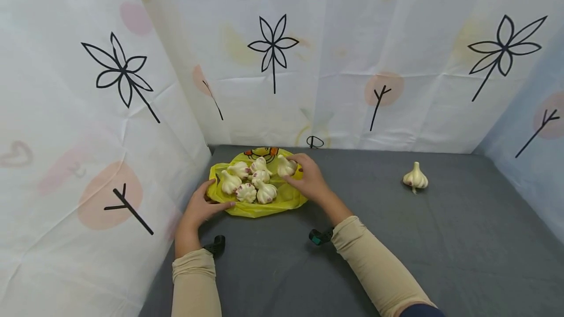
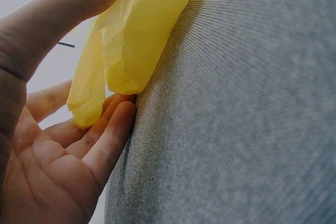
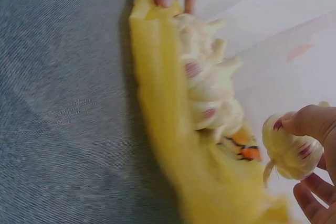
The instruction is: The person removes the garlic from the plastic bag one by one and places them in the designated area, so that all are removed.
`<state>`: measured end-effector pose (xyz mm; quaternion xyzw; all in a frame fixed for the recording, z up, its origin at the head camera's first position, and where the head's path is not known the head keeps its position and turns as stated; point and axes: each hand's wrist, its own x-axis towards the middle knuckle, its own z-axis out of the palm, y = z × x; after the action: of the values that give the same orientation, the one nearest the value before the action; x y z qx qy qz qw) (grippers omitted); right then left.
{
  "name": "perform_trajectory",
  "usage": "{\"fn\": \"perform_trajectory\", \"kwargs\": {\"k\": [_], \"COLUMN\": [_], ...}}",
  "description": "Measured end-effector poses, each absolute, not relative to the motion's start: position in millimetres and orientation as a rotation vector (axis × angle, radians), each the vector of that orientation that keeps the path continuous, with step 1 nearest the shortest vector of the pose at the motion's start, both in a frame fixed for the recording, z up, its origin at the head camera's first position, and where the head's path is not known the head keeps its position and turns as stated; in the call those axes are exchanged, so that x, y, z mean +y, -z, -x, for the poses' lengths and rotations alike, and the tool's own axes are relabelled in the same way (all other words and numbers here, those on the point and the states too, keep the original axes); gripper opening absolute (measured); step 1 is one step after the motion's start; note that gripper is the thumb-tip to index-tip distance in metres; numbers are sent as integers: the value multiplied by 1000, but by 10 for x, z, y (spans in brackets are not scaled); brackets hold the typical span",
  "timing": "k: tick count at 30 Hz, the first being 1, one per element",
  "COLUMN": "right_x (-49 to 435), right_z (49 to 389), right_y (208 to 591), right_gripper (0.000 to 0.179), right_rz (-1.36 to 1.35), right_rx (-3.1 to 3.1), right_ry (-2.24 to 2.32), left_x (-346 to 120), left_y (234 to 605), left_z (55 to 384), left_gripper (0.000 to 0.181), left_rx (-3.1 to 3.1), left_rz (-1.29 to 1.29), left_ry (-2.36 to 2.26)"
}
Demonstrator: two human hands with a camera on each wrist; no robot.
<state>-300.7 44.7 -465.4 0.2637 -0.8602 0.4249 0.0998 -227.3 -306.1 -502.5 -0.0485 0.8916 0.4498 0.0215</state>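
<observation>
A yellow plastic bag (image 1: 253,209) lies spread on the dark grey table with several garlic bulbs (image 1: 246,192) inside its rim. At its left end my left hand (image 1: 200,209) holds the edge, thumb on the inner side and fingers along the outside. The left wrist view shows the yellow plastic (image 2: 139,35) between that thumb and the fingers. Over the right part of the bag, my right hand (image 1: 310,177) grips one garlic bulb (image 1: 285,166) between thumb and fingers. In the right wrist view this bulb (image 3: 291,148) hangs apart from the heaped ones.
A single garlic bulb (image 1: 415,178) stands on the grey table (image 1: 374,238) to the right. White patterned cloth (image 1: 335,62) walls the back and sides, close behind the bag and near my left arm. Black wrist devices (image 1: 320,236) sit on both wrists.
</observation>
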Motion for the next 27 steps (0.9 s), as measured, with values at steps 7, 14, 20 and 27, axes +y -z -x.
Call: {"fn": "perform_trajectory", "kwargs": {"k": [7,14,20,27], "right_x": [581,861,1138,1455], "right_z": [2951,2942,2922,2907], "right_y": [4514,4506,4517,4556], "right_gripper": [54,55,55,57], "right_rz": [-756,-712,-652,-576], "right_rx": [-2453,-2397,-2394,-2362], "right_ry": [-1328,-1303,-1273,-1244], "left_x": [-3068,-3062,-3057,-3070], "left_y": [5007,5021,5028,5042], "left_z": [2250,2264,2278,2272], "left_gripper": [116,117,118,117], "left_rx": [2756,2755,2750,2752], "left_rz": [171,165,160,163], "left_ry": [-1387,-1395,-1411,-1404]}}
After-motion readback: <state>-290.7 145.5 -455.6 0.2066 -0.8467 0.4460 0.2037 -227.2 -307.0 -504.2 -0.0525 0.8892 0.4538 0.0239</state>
